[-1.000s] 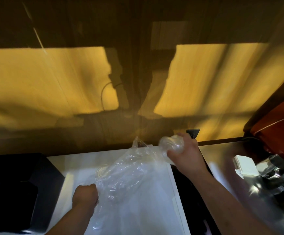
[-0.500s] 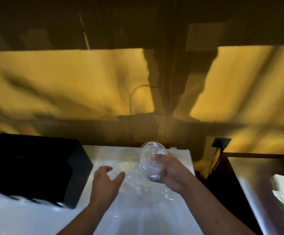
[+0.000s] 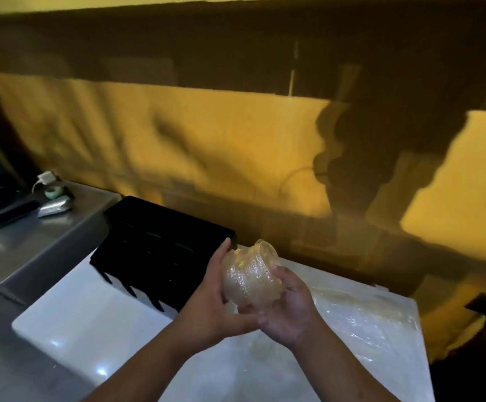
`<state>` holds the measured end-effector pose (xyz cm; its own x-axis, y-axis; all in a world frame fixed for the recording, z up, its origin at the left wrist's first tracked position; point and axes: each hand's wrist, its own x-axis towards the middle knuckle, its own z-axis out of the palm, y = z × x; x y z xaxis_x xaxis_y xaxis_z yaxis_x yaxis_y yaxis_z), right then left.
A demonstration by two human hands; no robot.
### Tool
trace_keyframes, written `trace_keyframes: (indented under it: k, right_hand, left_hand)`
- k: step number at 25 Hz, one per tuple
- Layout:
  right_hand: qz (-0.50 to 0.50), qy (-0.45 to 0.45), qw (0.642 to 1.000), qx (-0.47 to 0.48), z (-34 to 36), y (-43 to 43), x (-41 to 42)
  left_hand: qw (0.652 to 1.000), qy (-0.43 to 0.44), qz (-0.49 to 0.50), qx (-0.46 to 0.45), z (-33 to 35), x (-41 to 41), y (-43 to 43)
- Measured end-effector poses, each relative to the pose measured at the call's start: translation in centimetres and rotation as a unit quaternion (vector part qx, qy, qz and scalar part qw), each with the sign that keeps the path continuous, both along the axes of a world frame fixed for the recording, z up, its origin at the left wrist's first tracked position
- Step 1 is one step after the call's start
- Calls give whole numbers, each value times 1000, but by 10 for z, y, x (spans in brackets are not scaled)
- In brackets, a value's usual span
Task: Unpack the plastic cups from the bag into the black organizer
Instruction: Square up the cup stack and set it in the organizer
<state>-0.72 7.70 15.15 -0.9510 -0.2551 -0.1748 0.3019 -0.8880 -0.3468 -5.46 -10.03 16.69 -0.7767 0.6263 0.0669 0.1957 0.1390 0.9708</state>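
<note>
Both hands grasp the plastic cups (image 3: 250,278) above the white desk (image 3: 91,320): the left hand (image 3: 207,303) cups the near side and the right hand (image 3: 286,311) supports from below. The clear stack's long axis tilts up and away, its open rim toward the far edge. Blur hides how many cups are nested, perhaps several. The black organizer (image 3: 160,250) sits at the desk's far-left corner; the crumpled bag (image 3: 363,314) lies toward the right edge.

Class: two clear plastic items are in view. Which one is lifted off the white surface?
The stack of clear plastic cups, held between the left hand and right hand. The crumpled plastic bag lies flat on the white surface to the right.
</note>
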Motion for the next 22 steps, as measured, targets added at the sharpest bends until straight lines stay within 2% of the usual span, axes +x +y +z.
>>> trace_keyframes:
  k: [3, 6, 12, 15, 19, 22]
  right_hand:
    - [46, -3, 997, 61, 8, -43, -19]
    - [64, 11, 993, 98, 21, -91, -42]
    - [54, 2, 998, 42, 28, -183, -90]
    - [76, -11, 996, 52, 31, -220, -107]
    - [64, 2, 981, 182, 37, -237, -121]
    - [10, 50, 958, 281, 48, -239, -127]
  left_hand:
    - [995, 55, 80, 33, 12, -19, -41]
    - [991, 65, 107, 54, 17, -44, -90]
    - [988, -3, 92, 124, 27, -90, -175]
    - [982, -56, 75, 163, 29, -102, -210]
    - [979, -88, 73, 167, 36, -115, -243]
    - [984, -85, 61, 145, 36, -128, -254]
